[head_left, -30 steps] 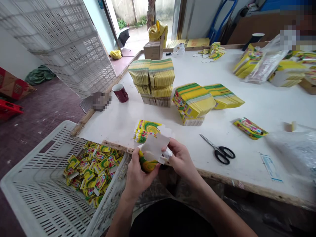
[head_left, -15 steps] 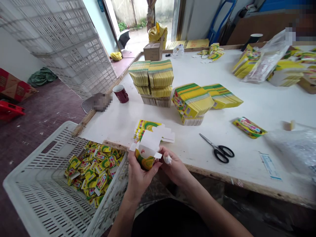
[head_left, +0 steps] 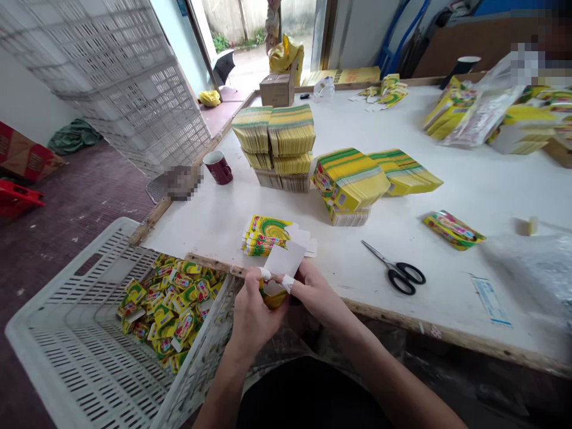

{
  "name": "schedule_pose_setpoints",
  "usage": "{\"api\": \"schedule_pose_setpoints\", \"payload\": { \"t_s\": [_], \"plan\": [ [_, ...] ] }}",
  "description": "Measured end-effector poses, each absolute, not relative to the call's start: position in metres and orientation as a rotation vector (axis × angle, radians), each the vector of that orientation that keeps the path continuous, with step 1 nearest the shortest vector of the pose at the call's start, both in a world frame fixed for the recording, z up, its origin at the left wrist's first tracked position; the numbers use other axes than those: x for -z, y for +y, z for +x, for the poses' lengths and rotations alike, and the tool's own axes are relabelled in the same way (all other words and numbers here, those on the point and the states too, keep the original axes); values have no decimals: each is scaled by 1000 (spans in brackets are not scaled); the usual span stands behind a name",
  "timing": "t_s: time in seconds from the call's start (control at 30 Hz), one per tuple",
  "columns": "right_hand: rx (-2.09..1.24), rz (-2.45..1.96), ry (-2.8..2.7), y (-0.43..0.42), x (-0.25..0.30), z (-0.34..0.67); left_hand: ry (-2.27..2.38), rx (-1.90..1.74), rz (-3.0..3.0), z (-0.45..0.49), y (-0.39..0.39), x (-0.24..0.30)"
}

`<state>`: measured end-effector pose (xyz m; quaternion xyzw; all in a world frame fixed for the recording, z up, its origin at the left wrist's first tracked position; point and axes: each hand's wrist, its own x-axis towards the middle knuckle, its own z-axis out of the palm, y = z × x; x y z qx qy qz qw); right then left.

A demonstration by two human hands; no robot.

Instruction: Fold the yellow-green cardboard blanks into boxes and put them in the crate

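1. Your left hand (head_left: 252,313) grips the carton (head_left: 273,297) from below, just off the near edge of the worktop (head_left: 447,196).
2. Your right hand (head_left: 315,292) pinches the carton's white flap (head_left: 283,260).
3. Flat cartons (head_left: 266,235) lie just beyond; a crate (head_left: 67,357) sits to your left.

Small yellow carton (head_left: 273,296), upright, white flap raised.

I count one pair of scissors (head_left: 395,273), one red mug (head_left: 218,168) and one cardboard box (head_left: 277,89). Two white crates stand here: the near crate (head_left: 67,351), full of folded cartons (head_left: 170,304) beyond counting, and the leaning crate (head_left: 111,77) behind. One unfinished carton (head_left: 282,260) is held by the left hand (head_left: 250,316) and right hand (head_left: 315,292).
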<state>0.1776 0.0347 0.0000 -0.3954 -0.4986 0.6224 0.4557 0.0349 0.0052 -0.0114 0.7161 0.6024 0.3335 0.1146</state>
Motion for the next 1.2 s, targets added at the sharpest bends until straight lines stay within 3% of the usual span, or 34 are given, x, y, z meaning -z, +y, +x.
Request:
{"api": "schedule_pose_setpoints", "payload": {
  "t_s": [0.2, 0.47, 0.63, 0.9, 1.2],
  "plan": [
    [-1025, -812, -1832, 26, 10, 175, 1685, -951, 2037, 34, 12, 24],
    [-924, -923, -1644, 32, 27, 186, 1870, -867, 1910, 31, 9, 23],
    [-1155, -674, -1656, 32, 14, 191, 1783, -996, 1974, 25, 6, 14],
    [-931, -1103, -1641, 22, 9, 175, 1880, -898, 2136, 31, 6, 16],
    [-848, -1169, -1525, 19, 18, 169, 1904, -821, 2244, 37, 3, 17]
  ]
}}
